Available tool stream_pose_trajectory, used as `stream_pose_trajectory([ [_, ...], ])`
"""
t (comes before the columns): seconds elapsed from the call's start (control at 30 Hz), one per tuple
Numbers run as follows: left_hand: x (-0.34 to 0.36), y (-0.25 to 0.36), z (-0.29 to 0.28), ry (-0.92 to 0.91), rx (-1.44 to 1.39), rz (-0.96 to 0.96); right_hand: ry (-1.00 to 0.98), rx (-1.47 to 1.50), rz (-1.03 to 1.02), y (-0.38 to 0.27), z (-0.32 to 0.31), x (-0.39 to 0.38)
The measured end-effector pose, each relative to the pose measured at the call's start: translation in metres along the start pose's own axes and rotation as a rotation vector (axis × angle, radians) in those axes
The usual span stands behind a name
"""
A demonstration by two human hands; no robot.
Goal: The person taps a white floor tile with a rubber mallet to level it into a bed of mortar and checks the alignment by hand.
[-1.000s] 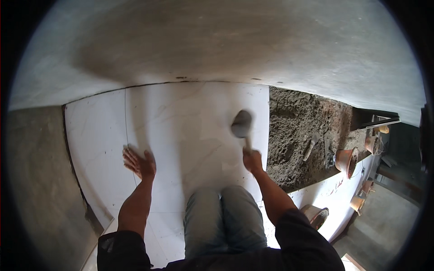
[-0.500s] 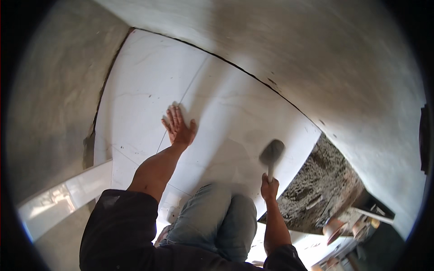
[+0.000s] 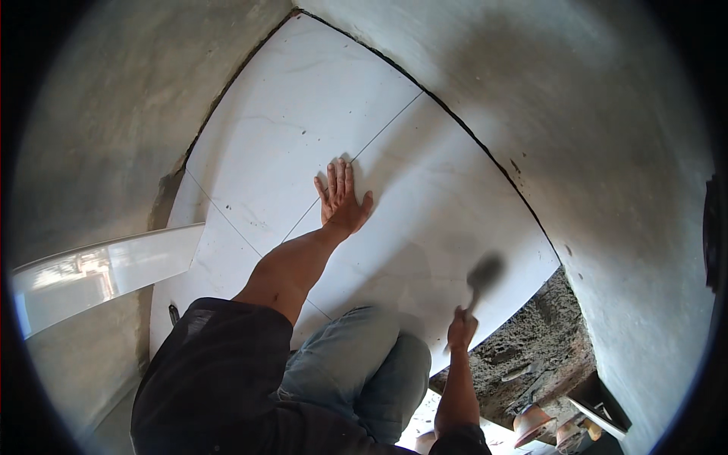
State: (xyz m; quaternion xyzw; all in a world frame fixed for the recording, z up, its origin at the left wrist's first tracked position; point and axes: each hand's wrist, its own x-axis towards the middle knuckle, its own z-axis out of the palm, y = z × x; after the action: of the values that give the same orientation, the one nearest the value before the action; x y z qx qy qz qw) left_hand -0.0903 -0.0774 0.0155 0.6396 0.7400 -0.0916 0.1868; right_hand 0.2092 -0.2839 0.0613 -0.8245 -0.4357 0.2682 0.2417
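Observation:
My left hand (image 3: 343, 203) lies flat with spread fingers on large white marbled floor tiles (image 3: 303, 98), across the thin joint between two of them. In my right hand (image 3: 461, 331) is the handle of a mallet, its dark head (image 3: 486, 269) blurred by motion. The mallet is over the right part of the tile near my knees; whether it touches the surface I cannot tell. My knees in faded jeans (image 3: 356, 349) rest on the tiles.
Bare plaster walls (image 3: 607, 136) meet at the far corner, with a dark gap along the tiles. Rough mortar bed (image 3: 523, 341) lies beyond the right tile edge. Orange-brown bowl-like containers (image 3: 532, 423) stand lower right. A glossy white ledge (image 3: 106, 269) juts in from the left.
The view has turned, so walls and tiles sit tilted differently. My left hand stays flat by the joint. The mallet's head has swung and is more blurred.

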Motion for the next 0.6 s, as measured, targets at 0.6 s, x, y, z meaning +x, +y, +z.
stream_pose_trajectory([
  [0.6, 0.141, 0.085, -0.033, 0.188, 0.039, 0.382, -0.244, 0.09, 0.371, -0.041, -0.008, 0.008],
])
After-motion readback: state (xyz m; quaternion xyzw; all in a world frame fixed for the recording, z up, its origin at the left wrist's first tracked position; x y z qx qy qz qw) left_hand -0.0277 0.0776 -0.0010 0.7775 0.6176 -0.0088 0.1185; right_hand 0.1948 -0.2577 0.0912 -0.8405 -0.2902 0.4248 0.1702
